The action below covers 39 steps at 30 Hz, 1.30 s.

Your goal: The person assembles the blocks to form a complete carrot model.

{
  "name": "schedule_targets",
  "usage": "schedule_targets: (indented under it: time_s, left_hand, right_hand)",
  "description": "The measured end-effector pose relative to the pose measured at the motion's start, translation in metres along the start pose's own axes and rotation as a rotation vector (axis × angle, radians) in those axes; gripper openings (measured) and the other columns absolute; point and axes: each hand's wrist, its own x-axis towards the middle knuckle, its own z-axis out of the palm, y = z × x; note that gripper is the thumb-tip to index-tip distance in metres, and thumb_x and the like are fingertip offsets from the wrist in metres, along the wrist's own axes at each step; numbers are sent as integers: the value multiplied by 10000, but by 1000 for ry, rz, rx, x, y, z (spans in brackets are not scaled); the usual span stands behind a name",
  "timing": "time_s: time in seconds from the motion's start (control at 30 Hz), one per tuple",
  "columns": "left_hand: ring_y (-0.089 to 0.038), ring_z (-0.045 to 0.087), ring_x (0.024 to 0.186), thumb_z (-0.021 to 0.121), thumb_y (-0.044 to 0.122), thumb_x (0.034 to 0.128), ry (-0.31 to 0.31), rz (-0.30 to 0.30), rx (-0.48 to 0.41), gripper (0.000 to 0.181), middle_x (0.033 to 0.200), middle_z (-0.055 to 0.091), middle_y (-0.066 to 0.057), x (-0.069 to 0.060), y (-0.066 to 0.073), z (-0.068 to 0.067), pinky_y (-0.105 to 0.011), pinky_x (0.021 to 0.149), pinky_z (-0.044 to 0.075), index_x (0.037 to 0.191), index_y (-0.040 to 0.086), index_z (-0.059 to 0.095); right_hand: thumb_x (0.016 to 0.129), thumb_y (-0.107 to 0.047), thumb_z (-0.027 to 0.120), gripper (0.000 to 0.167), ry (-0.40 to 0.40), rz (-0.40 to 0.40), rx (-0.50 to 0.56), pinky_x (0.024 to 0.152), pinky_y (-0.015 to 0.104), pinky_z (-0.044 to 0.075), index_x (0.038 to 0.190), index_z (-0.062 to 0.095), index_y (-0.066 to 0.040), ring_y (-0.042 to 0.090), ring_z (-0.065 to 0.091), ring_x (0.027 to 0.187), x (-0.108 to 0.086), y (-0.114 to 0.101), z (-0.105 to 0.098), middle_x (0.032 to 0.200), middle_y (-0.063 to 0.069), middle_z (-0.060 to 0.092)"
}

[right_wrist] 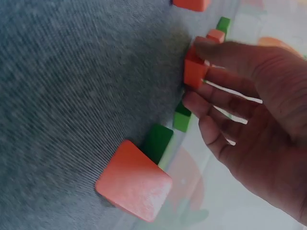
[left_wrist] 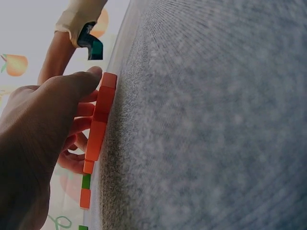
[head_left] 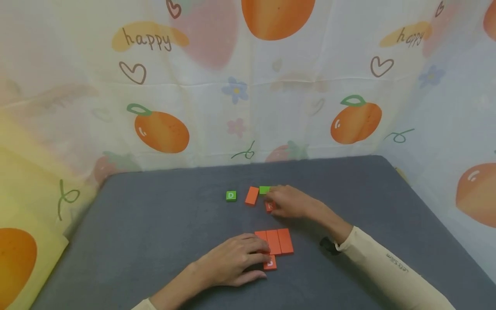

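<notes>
My left hand (head_left: 238, 260) rests its fingertips at the left edge of a group of orange blocks (head_left: 286, 241) laid side by side. A smaller lettered orange block (head_left: 271, 263) touches the group's near side, partly under those fingers. In the left wrist view, the left thumb (left_wrist: 88, 80) lies alongside the orange blocks (left_wrist: 98, 136). Farther back, my right hand (head_left: 290, 202) pinches an orange block with a white letter (head_left: 269, 207) between thumb and fingers. The right wrist view shows this orange block (right_wrist: 194, 72) under the thumb. A green block (head_left: 265, 190) is partly hidden behind the right hand.
A green block marked D (head_left: 231, 196) and a tilted orange block (head_left: 252, 196) lie left of the right hand. In the right wrist view, an orange block (right_wrist: 134, 182) and a green block (right_wrist: 157, 143) appear close up. Grey cloth (head_left: 155, 224) covers the table, with a printed curtain (head_left: 209, 112) behind.
</notes>
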Motion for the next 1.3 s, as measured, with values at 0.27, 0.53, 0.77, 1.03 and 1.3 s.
schedule_targets:
  time_s: [0.27,0.53,0.77,1.03,1.3]
  left_hand:
    - [-68,650,1159,712,398,996,3,0,6,244,1203,697,66,0,1,-1,-273,1117,509,1161,221,742]
    - [-69,650,1157,702,411,1001,9,12,25,252,1204,695,59,0,0,1,-292,1109,521,1159,217,737]
    - [-81,663,1147,694,392,1010,-6,-2,-16,273,1241,693,39,-1,1,0,-269,1064,547,1205,204,731]
    - [-81,664,1143,698,393,1008,4,-6,-21,260,1244,694,39,-1,2,1,-263,1054,549,1185,205,733]
    - [-83,665,1147,741,352,982,27,-12,-54,245,1232,697,44,-1,2,2,-265,1048,549,1176,204,733]
  right_hand:
    - [936,-100,752,88,30,-10,0,671,277,452,1015,764,-62,133,548,773,-2,0,1,902,47,653]
    - [929,-139,767,100,70,-22,15,691,272,449,1001,757,-71,124,503,787,-21,-8,-5,895,27,621]
    - [937,-177,774,136,98,-84,39,727,250,517,1036,738,-91,109,556,835,-51,-24,-8,945,17,650]
    - [953,-164,762,242,72,-164,204,745,179,522,1162,663,-91,45,546,881,-86,-53,0,1028,-13,661]
    - [883,-223,846,229,135,-264,22,670,129,407,931,626,-179,-16,423,767,-97,-68,17,859,-90,540]
